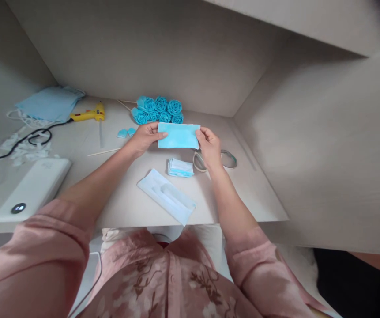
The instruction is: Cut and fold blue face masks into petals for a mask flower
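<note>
A light-blue rectangular sheet of face-mask fabric (178, 136) is held up flat over the desk. My left hand (146, 136) pinches its left edge, thumb in front. At the right edge my right hand (208, 141) grips it the same way. Below the sheet lies a small stack of cut blue and white fabric pieces (180, 168). Scissors (228, 159) rest beside the stack, partly hidden by my right hand and wrist. Nearer to me, a pale strip of mask fabric (167, 195) lies slantwise on the desk.
Several blue fabric roses (160, 105) lie at the back. Leftward are a yellow glue gun (88, 114), a pile of masks (49, 105), white scraps (27, 148), a black cord (17, 143), a thin stick (103, 152) and a white power bank (35, 187). Panels (325, 141) enclose the desk.
</note>
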`<state>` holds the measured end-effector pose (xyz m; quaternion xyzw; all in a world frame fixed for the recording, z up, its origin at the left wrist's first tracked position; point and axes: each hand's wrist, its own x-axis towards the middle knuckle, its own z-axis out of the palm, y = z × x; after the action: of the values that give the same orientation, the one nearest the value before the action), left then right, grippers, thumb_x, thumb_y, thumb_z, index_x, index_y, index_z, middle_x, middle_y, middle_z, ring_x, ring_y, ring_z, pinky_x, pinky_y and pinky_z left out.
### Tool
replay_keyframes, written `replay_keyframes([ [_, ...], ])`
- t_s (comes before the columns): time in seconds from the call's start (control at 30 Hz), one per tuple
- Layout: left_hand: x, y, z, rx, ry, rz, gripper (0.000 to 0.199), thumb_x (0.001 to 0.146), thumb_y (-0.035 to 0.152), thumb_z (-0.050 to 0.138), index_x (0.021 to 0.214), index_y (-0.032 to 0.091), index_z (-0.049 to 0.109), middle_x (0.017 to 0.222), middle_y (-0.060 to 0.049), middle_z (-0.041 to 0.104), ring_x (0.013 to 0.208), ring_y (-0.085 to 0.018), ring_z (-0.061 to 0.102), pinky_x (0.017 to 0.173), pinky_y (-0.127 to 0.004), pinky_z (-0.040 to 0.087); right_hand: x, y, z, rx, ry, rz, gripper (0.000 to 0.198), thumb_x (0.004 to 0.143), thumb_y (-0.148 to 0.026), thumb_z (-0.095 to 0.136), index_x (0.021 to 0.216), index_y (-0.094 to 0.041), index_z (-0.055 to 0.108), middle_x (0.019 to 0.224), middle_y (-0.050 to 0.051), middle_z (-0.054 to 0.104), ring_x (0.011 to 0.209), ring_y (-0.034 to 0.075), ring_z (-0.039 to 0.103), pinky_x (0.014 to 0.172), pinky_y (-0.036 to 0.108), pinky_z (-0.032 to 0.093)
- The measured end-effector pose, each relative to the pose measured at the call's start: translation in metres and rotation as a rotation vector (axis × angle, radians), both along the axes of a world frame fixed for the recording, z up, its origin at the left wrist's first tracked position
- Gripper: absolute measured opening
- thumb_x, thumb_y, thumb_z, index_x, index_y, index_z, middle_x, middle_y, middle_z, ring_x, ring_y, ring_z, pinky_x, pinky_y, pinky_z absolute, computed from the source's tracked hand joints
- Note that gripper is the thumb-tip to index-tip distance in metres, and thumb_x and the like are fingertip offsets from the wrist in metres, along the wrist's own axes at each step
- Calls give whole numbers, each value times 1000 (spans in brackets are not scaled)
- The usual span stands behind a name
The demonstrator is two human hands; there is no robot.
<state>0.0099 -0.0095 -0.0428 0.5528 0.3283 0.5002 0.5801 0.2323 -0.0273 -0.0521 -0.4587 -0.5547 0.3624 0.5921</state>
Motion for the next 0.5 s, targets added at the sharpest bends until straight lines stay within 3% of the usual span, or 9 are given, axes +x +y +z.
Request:
replay_keyframes([
  [0.27, -2, 4, -3, 62, 54, 117, 41, 58, 42, 86, 85, 14, 73, 77, -3, 72, 63, -12, 59, 57, -23, 44, 2, 2, -2, 12, -37, -11, 41, 78, -59, 65, 91, -20, 67, 69, -4, 55, 63, 10, 49, 60, 25, 43],
  [0.5, -1, 1, 5, -22, -84, 116, 23, 59, 27, 76, 78, 16, 71, 69, 1, 65, 62, -11, 57, 61, -24, 47, 1, -1, 1, 13, 98, 119, 40, 74, -54, 73, 99, -23, 68, 81, -1, 64, 69, 12, 57, 67, 27, 51],
])
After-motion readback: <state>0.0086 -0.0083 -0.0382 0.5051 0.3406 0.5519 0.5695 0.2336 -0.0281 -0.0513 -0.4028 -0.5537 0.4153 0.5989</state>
